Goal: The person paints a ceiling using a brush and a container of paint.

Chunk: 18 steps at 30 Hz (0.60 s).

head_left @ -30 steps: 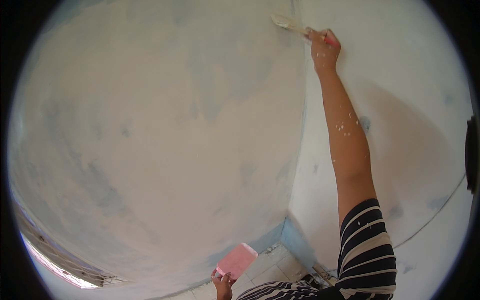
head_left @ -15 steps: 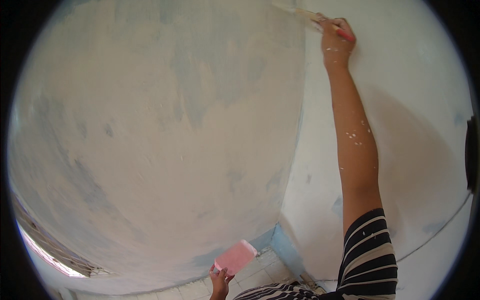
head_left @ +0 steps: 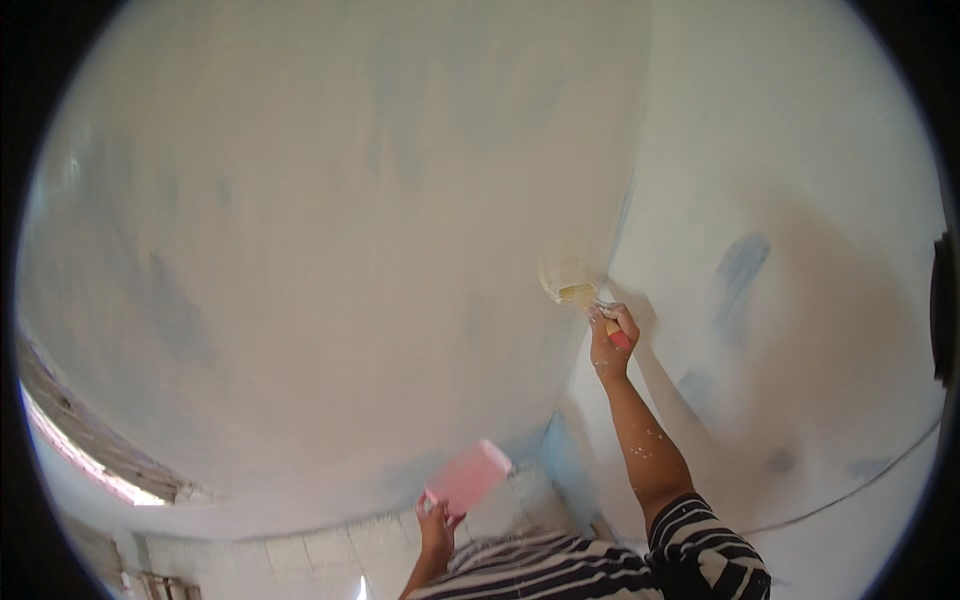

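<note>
My right hand [head_left: 613, 338] is closed round the red-tipped handle of a paintbrush [head_left: 578, 292]. Its wide, pale bristles are blurred against the patchy whitish wall [head_left: 400, 250], just left of the room corner. Specks of white paint dot my right hand and forearm. Low in the view, my left hand [head_left: 437, 524] grips the near end of a pink rectangular plastic container [head_left: 470, 478], held tilted in front of the wall. What the container holds cannot be made out.
A second whitish wall [head_left: 800, 200] with bluish patches meets the first at a corner on the right. A window-like opening [head_left: 90, 450] lets in light at lower left. Pale tiles [head_left: 330, 555] line the bottom, and a dark object [head_left: 942, 310] juts in at the right edge.
My right hand has brought the paintbrush down along the wall from the top, near the corner. The container in my left hand has risen slightly in view, and the whole view has shifted.
</note>
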### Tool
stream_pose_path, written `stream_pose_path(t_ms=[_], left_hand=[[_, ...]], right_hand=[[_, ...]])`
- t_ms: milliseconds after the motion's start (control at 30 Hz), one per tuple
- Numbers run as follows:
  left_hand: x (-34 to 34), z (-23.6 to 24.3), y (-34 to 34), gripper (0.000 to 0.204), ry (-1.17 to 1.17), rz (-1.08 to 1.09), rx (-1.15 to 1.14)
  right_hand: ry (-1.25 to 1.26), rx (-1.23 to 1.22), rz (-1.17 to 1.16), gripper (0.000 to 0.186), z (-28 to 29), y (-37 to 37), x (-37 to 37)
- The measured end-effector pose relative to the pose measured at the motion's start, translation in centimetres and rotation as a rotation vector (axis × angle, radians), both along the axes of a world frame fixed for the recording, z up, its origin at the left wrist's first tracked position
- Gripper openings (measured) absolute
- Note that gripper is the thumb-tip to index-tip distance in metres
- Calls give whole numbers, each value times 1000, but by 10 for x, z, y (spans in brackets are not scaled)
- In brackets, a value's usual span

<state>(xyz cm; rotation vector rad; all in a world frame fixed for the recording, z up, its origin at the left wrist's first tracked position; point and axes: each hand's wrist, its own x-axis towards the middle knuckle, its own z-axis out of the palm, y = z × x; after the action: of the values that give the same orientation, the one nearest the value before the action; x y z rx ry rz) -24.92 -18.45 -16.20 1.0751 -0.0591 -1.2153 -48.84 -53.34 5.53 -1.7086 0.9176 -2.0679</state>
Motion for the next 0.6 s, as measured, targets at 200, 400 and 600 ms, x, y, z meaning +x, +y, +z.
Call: stream_pose_path(t_ms=[200, 400, 600], left_hand=[[3, 21, 30, 72, -98, 7, 31], [-16, 17, 17, 72, -114, 78, 6], [-6, -22, 26, 70, -167, 99, 83]], right_hand=[[-95, 508, 35, 5, -175, 71, -12], [-214, 845, 33, 8, -310, 27, -68], [-802, 791, 104, 9, -156, -43, -56]])
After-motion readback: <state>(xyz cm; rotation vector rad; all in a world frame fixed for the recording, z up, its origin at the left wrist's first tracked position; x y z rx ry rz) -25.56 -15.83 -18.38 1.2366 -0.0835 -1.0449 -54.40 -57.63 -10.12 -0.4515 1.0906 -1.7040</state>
